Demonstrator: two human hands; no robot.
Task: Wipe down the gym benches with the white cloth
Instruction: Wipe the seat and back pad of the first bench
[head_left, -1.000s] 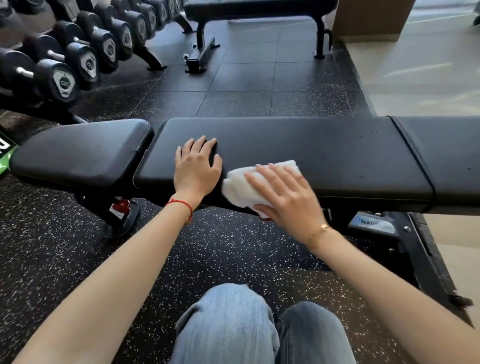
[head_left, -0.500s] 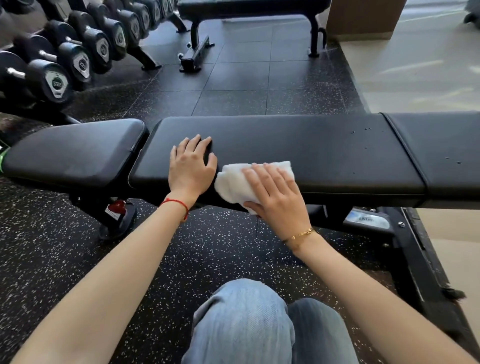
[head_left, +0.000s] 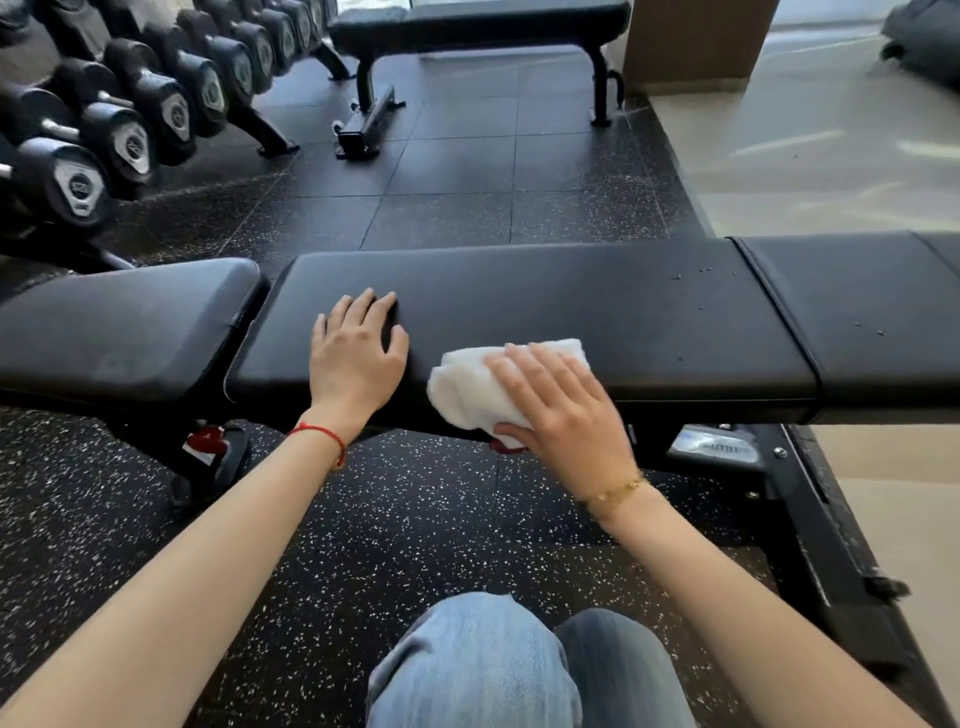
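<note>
Dumbbells (head_left: 78, 182) line the far left; the left hand (head_left: 356, 358) lies flat, fingers spread, on the bench (head_left: 649, 322) pad near its front edge. Just right, the right hand (head_left: 563, 410) presses the cloth (head_left: 467, 389) over that front edge, thumb tucked beneath.
</note>
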